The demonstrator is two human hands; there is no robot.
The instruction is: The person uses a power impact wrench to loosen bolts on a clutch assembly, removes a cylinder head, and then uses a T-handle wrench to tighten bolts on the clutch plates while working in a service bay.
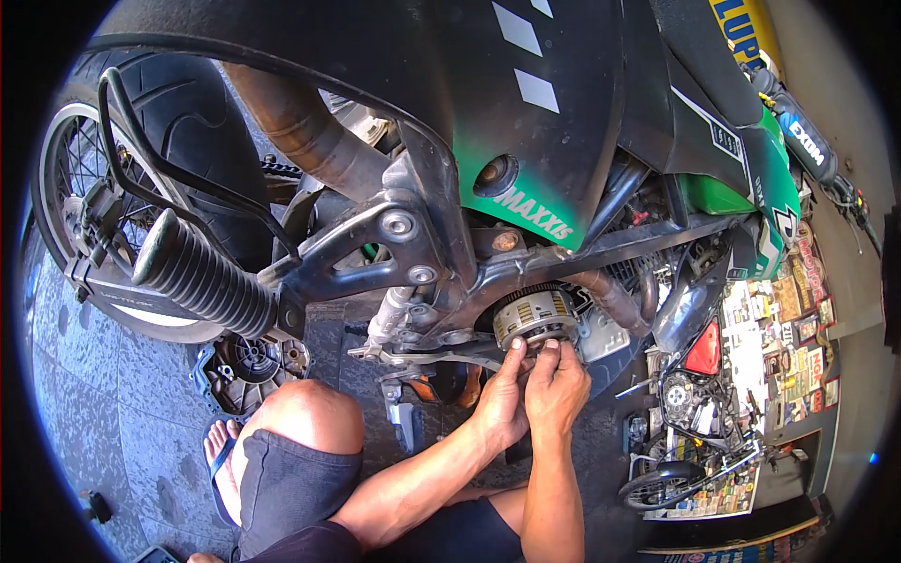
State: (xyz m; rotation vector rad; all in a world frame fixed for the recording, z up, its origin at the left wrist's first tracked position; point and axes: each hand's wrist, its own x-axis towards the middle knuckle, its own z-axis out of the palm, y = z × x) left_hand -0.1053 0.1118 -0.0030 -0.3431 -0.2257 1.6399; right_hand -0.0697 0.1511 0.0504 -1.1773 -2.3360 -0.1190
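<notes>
A black and green motorcycle (554, 113) fills the upper part of the head view. Low on its engine, a silver round clutch assembly (527, 316) with slotted sides and a dark toothed ring is exposed. My left hand (502, 403) grips the lower front of the clutch assembly, thumb pressed on its edge. My right hand (556, 389) is closed beside it on the same part, with fingertips at its rim; whatever is under them is hidden. A metal brake pedal lever (394, 355) runs just left of both hands.
Left are the rear wheel (155, 117), a ribbed footpeg (202, 272) and a detached engine cover (253, 361) on dark floor tiles. A blue and orange tool (406, 424) lies below the pedal. At right are another motorcycle (685, 413) and a sticker-covered panel (788, 366). My bent knee (310, 422) is lower left.
</notes>
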